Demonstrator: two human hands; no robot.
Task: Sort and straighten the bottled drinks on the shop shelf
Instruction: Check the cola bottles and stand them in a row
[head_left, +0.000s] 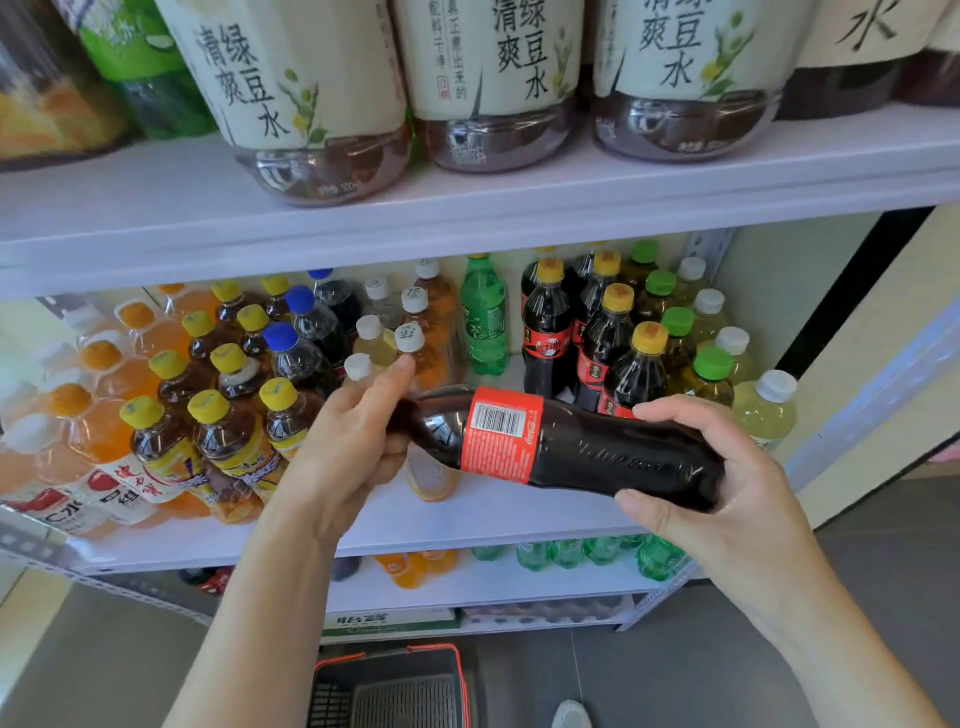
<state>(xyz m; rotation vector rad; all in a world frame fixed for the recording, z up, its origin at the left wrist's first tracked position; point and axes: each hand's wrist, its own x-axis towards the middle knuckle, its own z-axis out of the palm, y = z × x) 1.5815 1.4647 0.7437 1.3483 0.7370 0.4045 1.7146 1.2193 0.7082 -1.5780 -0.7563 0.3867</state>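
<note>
A dark cola bottle (561, 447) with a red label lies sideways in the air in front of the middle shelf (467, 525). My left hand (353, 441) grips its neck end, which hides the cap. My right hand (717, 478) holds its base, thumb below and fingers over the top. Behind it stand upright cola bottles with yellow caps (613, 353), a lone green soda bottle (485, 317), pale bottles with white caps (763, 410) and green-capped bottles (709, 374). To the left are yellow-capped tea bottles (218, 415) and blue-capped dark bottles (298, 348).
Orange drinks (98, 395) fill the shelf's left end. Large tea bottles (306, 93) stand on the upper shelf (467, 218). A lower shelf holds green bottles (660, 556) and orange bottles (410, 566). A black basket with red rim (389, 686) sits on the floor.
</note>
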